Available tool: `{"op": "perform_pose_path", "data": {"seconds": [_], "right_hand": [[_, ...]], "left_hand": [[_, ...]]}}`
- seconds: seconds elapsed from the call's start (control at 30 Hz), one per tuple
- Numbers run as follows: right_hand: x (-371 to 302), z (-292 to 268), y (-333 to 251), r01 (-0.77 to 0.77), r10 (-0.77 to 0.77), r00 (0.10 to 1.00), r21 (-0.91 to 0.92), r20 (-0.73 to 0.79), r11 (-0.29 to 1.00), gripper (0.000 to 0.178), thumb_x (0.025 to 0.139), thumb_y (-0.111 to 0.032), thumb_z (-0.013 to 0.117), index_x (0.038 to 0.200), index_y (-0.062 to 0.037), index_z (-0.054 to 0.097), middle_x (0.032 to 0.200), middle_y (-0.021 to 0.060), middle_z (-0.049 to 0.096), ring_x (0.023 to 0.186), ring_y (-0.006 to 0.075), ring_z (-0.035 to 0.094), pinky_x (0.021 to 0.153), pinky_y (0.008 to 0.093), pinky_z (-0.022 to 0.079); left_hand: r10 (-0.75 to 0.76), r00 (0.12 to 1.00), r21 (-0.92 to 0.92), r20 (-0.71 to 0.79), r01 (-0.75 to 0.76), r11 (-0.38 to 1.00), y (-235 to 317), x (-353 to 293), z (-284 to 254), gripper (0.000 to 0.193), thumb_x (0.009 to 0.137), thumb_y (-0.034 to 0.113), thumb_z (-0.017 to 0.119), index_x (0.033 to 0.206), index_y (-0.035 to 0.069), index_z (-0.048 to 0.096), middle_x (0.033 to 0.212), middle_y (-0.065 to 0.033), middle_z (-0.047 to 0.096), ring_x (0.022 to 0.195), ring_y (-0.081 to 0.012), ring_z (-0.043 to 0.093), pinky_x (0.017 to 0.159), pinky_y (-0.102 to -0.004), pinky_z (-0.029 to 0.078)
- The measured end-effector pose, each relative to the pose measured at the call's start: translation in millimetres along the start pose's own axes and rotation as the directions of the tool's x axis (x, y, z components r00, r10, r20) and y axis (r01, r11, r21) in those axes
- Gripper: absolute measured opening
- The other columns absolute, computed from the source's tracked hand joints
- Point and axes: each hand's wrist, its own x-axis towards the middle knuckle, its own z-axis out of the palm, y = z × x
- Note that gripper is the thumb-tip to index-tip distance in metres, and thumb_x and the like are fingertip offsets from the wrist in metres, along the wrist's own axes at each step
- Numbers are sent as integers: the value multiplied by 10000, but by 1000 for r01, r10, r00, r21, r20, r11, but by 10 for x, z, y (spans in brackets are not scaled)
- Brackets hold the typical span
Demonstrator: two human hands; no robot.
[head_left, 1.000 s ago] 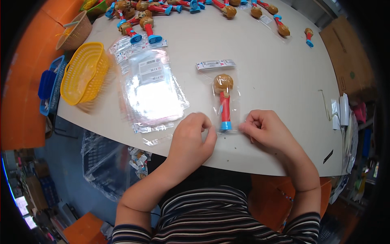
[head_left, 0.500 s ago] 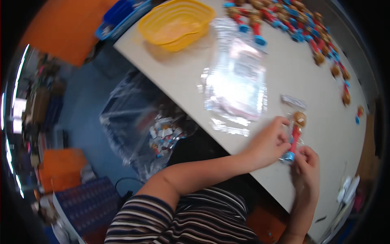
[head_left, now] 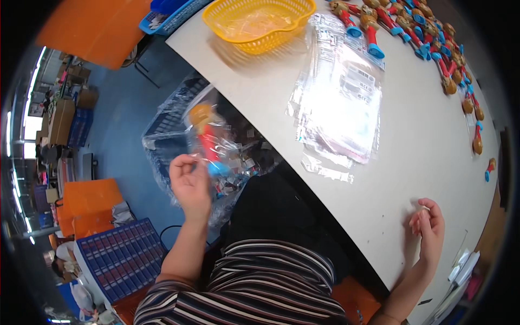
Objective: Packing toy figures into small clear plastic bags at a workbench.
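Note:
My left hand [head_left: 189, 184] is out past the table's left edge, fingers pinched at the side of a clear plastic bag. Inside this bag is a toy [head_left: 207, 142] with a round golden-brown head, a red stem and a blue end, smeared by motion. It hangs above a plastic-lined blue crate [head_left: 179, 116] holding several small packed pieces. Over the right part of the table, my right hand [head_left: 427, 225] has its fingers curled in toward the thumb; whether anything small is between them is hidden. A stack of clear printed bags [head_left: 341, 108] lies between the hands, farther off.
A pile of the same toys [head_left: 417, 32] covers the far right of the white table [head_left: 260, 108]; one lone toy [head_left: 490, 169] lies near its right edge. A yellow basket [head_left: 260, 40] stands at the far left corner, with a blue basket [head_left: 168, 21] beside it.
The bagged toy has gone from the tabletop to above the crate on the left, carried by my left hand. My right hand is now apart from it and stays over the table.

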Motion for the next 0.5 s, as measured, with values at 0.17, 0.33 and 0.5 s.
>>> {"op": "perform_pose_path", "data": {"seconds": [0.17, 0.33, 0.5], "right_hand": [[-7, 232, -124, 6, -6, 1000, 40, -16, 999, 130, 964, -98, 569, 1064, -26, 610, 726, -6, 580, 637, 44, 507, 584, 195, 395], [-290, 454, -672, 679, -714, 699, -356, 47, 642, 108, 850, 44, 587, 896, -48, 619, 765, 74, 666, 648, 143, 626, 584, 246, 478], [-1028, 77, -589, 984, -983, -18, -178, -184, 16, 85, 900, -119, 595, 886, -201, 608, 832, 6, 634, 697, 109, 606, 456, 234, 447]], "left_hand": [[-164, 984, 167, -67, 173, 971, -1451, 48, -726, 125, 946, -9, 609, 1038, 20, 530, 970, -54, 591, 821, -124, 602, 719, -268, 524], [-53, 977, 649, -206, 177, 740, -2209, -280, -853, 159, 943, -13, 573, 1101, -10, 581, 1066, -104, 620, 983, -184, 607, 901, -316, 492], [528, 829, 265, 183, -559, 786, -566, 211, 536, 155, 945, -84, 479, 1070, -25, 549, 1122, -160, 600, 1072, -262, 584, 975, -371, 462]]}}
